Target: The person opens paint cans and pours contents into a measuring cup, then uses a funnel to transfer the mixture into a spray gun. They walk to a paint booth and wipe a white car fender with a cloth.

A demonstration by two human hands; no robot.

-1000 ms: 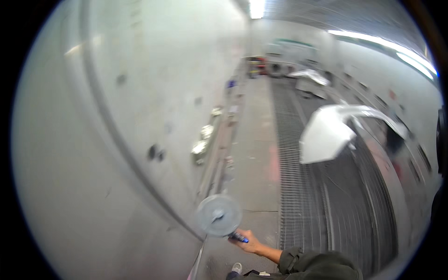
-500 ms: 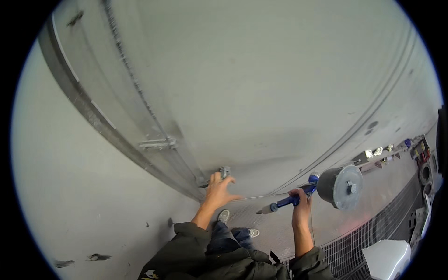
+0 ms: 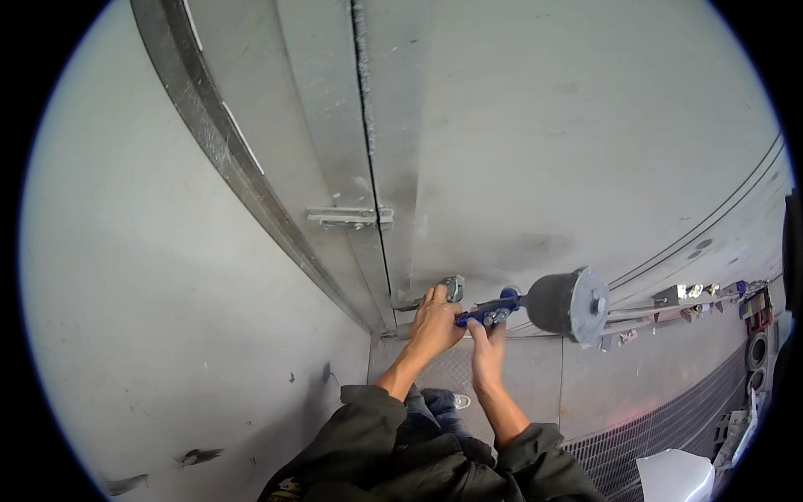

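Note:
My left hand [image 3: 433, 328] is at the grey door handle [image 3: 454, 288], its fingers curled over the part beside the door's edge. The thumb is hidden. In my right hand [image 3: 488, 356] is a blue spray gun [image 3: 478, 317], gripped with the fingers around its body. A large dark grey paint cup [image 3: 552, 303] with a pale round lid sticks out from the gun's right side. The gun's left end meets my left hand, and I cannot tell whether that hand grips it too. Up and left of the handle, a metal latch [image 3: 345, 217] crosses the dark door seam.
A dark metal frame strip [image 3: 226, 159] curves down the pale wall on the left. Floor grating [image 3: 652, 418] runs along the lower right. A white panel [image 3: 676, 475] lies near it. Tyres [image 3: 757, 351] stand at the far right, and a rail [image 3: 644, 314] carries small items.
My right hand has brought the spray gun leftward, up against my left hand. My left thumb no longer stands out. The view has turned, shifting the door and its seam rightward in the picture.

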